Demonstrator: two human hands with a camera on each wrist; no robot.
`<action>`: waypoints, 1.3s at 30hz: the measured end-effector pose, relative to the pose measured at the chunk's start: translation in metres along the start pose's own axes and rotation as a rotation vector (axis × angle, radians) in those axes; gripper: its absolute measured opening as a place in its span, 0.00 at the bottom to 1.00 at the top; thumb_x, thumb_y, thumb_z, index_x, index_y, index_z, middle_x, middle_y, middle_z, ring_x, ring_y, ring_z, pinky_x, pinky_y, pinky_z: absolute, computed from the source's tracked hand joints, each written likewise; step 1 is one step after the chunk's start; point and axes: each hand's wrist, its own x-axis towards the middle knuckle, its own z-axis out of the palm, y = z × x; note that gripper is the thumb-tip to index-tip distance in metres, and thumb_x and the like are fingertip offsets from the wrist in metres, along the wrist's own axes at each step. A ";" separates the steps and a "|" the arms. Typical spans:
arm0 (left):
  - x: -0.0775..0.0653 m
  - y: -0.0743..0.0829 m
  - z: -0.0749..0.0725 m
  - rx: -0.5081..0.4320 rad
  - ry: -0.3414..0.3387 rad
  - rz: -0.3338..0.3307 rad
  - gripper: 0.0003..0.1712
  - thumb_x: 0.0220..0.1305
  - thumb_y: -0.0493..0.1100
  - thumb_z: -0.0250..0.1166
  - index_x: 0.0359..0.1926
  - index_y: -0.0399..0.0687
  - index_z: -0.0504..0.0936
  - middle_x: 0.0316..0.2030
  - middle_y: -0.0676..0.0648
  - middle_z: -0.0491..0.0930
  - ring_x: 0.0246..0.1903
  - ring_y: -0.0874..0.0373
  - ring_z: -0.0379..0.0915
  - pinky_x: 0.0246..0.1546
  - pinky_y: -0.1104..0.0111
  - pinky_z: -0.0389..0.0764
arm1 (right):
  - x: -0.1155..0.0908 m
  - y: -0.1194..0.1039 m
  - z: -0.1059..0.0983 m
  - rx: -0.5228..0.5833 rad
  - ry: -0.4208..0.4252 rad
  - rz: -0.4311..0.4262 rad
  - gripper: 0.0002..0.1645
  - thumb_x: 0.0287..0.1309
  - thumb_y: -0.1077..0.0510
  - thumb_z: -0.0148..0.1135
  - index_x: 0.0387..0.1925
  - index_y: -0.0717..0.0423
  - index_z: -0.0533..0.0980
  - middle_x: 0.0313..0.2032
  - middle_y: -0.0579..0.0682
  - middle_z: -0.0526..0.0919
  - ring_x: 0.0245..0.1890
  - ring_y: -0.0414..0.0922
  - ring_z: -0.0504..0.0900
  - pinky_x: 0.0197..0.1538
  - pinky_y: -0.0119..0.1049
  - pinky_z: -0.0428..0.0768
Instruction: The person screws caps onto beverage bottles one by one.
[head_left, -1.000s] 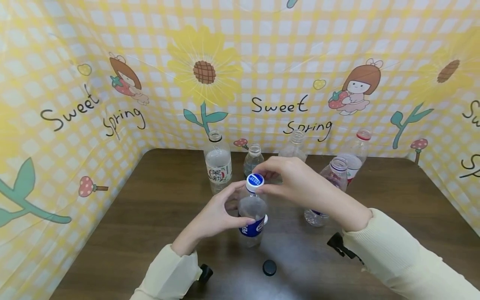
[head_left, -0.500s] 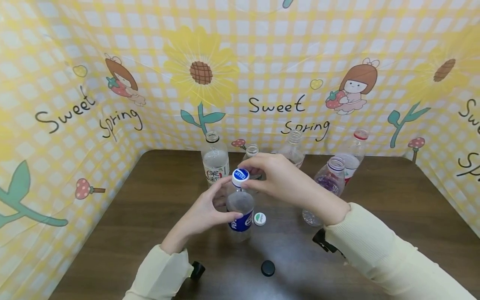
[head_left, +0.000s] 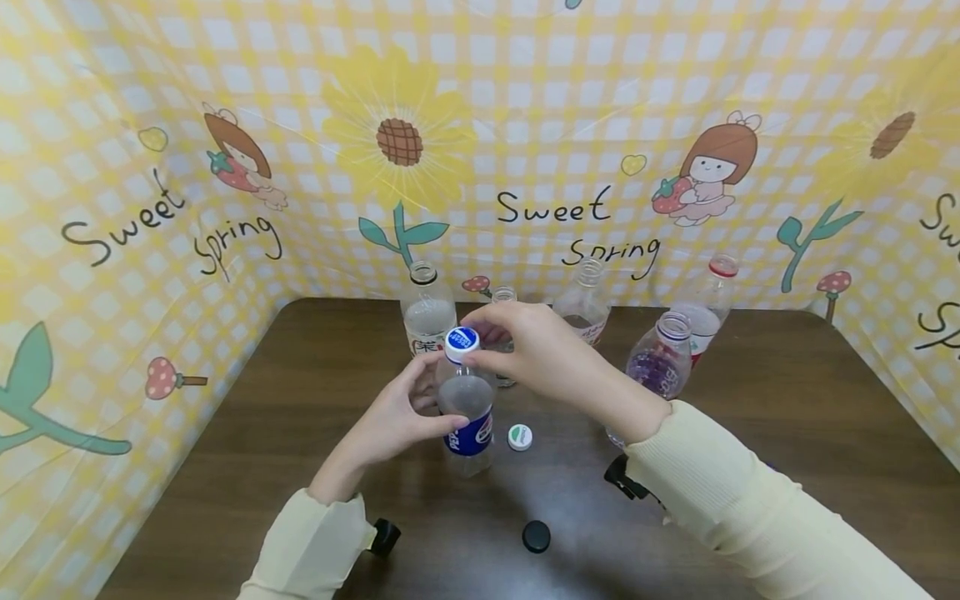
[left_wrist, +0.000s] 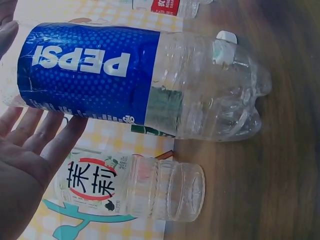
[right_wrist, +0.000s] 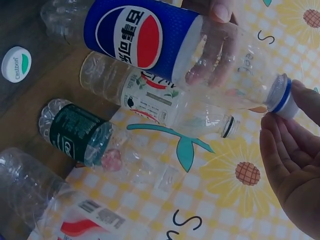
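A clear Pepsi bottle [head_left: 468,429] with a blue label stands upright between my hands. My left hand [head_left: 393,417] grips its body, thumb in front and fingers behind; the left wrist view shows the fingers along the label [left_wrist: 90,72]. At the top, my right hand [head_left: 543,350] pinches the white and blue bottle cap [head_left: 462,342] between thumb and fingers. In the right wrist view this cap [right_wrist: 286,102] sits on the bottle's mouth. A white cap with a green mark [head_left: 520,437] lies on the table to the right of the bottle, and a black cap [head_left: 536,537] lies nearer.
Several uncapped bottles stand at the back: a jasmine-labelled one [head_left: 429,312], a small green-labelled one [right_wrist: 80,132], a clear one [head_left: 585,304], a purple-labelled one [head_left: 660,362] and a red-ringed one [head_left: 708,300]. A checked cloth [head_left: 555,125] hangs behind the wooden table [head_left: 300,367].
Both hands and the Pepsi bottle have moved left and slightly back. The white cap with the green mark, mostly hidden behind the bottle before, now shows fully. My right hand stays at the bottle's cap.
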 end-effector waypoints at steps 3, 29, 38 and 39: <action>-0.001 -0.001 -0.001 -0.002 -0.005 0.004 0.44 0.54 0.43 0.72 0.68 0.50 0.59 0.67 0.41 0.64 0.63 0.43 0.68 0.61 0.53 0.73 | 0.001 -0.001 0.002 0.018 -0.001 0.012 0.20 0.57 0.55 0.66 0.50 0.58 0.78 0.41 0.50 0.85 0.43 0.43 0.84 0.47 0.36 0.83; -0.004 -0.004 -0.001 0.010 0.018 -0.007 0.46 0.54 0.45 0.72 0.69 0.50 0.58 0.69 0.39 0.60 0.65 0.37 0.64 0.62 0.46 0.70 | -0.001 0.002 0.003 0.044 0.001 0.012 0.21 0.57 0.54 0.66 0.51 0.57 0.78 0.43 0.49 0.85 0.45 0.43 0.83 0.51 0.39 0.82; -0.005 -0.007 -0.003 -0.007 0.011 0.023 0.47 0.54 0.42 0.72 0.70 0.48 0.56 0.67 0.36 0.62 0.65 0.36 0.63 0.64 0.46 0.68 | -0.004 0.004 0.001 0.035 0.010 -0.022 0.22 0.56 0.54 0.67 0.51 0.58 0.78 0.42 0.50 0.85 0.44 0.43 0.83 0.51 0.38 0.82; -0.005 -0.007 -0.003 -0.012 0.014 0.032 0.48 0.53 0.42 0.73 0.70 0.48 0.55 0.66 0.36 0.62 0.64 0.37 0.63 0.64 0.46 0.68 | -0.004 0.004 0.000 0.035 0.013 -0.020 0.22 0.56 0.53 0.67 0.51 0.57 0.78 0.42 0.50 0.85 0.44 0.43 0.83 0.51 0.38 0.82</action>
